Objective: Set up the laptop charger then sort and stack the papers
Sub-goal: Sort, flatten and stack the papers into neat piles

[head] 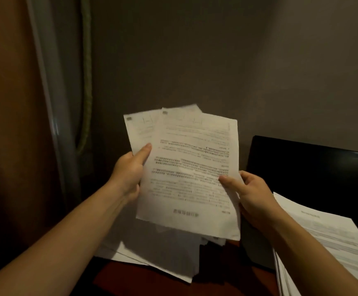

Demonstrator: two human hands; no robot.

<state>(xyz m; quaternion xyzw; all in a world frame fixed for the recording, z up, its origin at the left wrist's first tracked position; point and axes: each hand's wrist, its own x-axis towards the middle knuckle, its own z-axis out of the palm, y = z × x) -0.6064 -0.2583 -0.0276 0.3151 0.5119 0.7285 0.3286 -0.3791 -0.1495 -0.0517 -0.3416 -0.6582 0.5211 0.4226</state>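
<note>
**Fanned papers pinched between both hands**

Holds the fanned papers (191,171) upright in the air, above the desk (131,283) and in front of a grey wall (195,50). Pinches their left edge with the left hand (129,174): thumb (145,151) flat on the printed face, just where the front sheet overlaps the one behind, other fingers out of sight at the back. Grips the right edge lower down with the right hand (250,193): thumb (227,180) on the front sheet, curled fingers (245,175) wrapped round behind. Print too blurred to read. Directly below the fan, lying on the desk and touching neither hand: a loose pile (152,255) of white sheets. At the right, beyond the right forearm: a neater stack (334,238) of printed pages, set in front of the dark laptop (308,174), itself just right of the right hand. At far left, a brown curtain (13,103)
</note>
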